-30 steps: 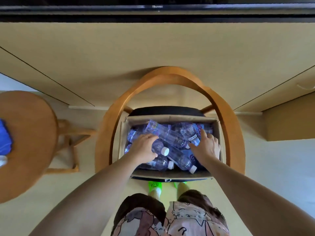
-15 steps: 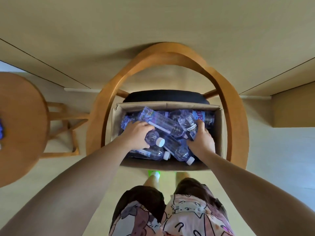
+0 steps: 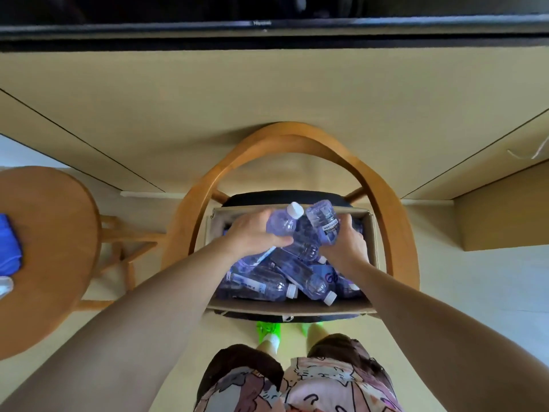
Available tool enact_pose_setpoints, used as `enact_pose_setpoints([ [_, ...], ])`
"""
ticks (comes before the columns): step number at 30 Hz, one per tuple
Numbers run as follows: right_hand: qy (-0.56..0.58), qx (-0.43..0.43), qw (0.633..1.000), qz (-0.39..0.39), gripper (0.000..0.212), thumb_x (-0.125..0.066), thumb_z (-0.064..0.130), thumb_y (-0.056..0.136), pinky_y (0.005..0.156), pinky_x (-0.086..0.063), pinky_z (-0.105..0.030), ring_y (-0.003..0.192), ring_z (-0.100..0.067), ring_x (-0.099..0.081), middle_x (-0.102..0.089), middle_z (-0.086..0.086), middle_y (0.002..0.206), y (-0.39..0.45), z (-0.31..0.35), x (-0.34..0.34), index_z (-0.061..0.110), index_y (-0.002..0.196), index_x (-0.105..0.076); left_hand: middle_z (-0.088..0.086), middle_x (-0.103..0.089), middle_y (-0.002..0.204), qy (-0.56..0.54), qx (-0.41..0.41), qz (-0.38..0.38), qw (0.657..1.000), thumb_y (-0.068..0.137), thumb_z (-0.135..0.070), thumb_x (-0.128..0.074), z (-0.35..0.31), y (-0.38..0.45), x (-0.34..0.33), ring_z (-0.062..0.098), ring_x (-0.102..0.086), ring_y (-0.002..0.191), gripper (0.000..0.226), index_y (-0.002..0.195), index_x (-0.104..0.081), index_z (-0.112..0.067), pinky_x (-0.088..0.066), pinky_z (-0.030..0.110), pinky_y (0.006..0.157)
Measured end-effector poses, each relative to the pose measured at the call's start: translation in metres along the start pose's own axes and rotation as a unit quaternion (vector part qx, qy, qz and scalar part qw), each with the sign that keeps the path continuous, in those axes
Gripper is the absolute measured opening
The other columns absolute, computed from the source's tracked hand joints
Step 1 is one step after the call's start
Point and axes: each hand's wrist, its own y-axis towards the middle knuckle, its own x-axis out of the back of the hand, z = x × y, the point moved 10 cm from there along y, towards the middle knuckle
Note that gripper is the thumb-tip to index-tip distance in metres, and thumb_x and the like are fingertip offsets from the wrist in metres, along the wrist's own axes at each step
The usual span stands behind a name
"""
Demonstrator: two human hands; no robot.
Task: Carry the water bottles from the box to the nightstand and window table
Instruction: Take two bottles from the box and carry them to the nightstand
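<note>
- Left hand grips one water bottle, right hand another bottle, both raised over the cardboard box.
- More bottles lie inside it.
- The box sits on a wooden chair beside a round tabletop.

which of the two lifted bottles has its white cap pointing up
The bottle in the left hand: that bottle shows its white cap on top; the right hand's bottle shows none.

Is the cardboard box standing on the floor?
No, the cardboard box sits on the black seat of the wooden chair, above the floor.
</note>
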Motion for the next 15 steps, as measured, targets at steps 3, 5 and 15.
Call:
enact_pose_setpoints([
  [3,0.031,0.015,0.999,-0.024,0.069,-0.072,0.011,0.074,0.062,-0.055,-0.036,0.079,-0.024,-0.065,-0.066,-0.002,0.094,-0.006,0.025,0.023,0.028,0.131,-0.036,-0.012,-0.072,0.106,-0.180,0.024,-0.010,0.983,0.056,-0.072,-0.078,-0.008,-0.007,0.018,0.011,-0.066,0.102,0.068,0.113,-0.062,-0.039,-0.052,0.042,0.098],
  [5,0.043,0.033,0.997,-0.047,0.070,-0.072,0.018,0.072,0.061,-0.056,-0.036,0.078,-0.023,-0.065,-0.065,0.002,0.092,-0.011,0.044,0.042,0.033,0.130,-0.037,-0.010,-0.073,0.113,-0.253,0.006,-0.012,0.967,0.052,-0.072,-0.079,-0.026,-0.012,0.032,0.013,-0.068,0.106,0.078,0.118,-0.061,-0.034,-0.052,0.046,0.102],
  [15,0.146,0.088,0.966,-0.196,0.058,-0.072,0.045,0.060,0.052,-0.041,-0.027,0.068,-0.011,-0.061,-0.063,0.016,0.080,-0.060,0.115,0.152,0.045,0.108,-0.040,0.002,-0.074,0.105,-0.385,-0.096,-0.021,0.918,0.062,-0.073,-0.081,-0.141,-0.048,0.108,0.017,-0.068,0.080,0.070,0.115,-0.065,-0.030,-0.054,0.028,0.055],
])
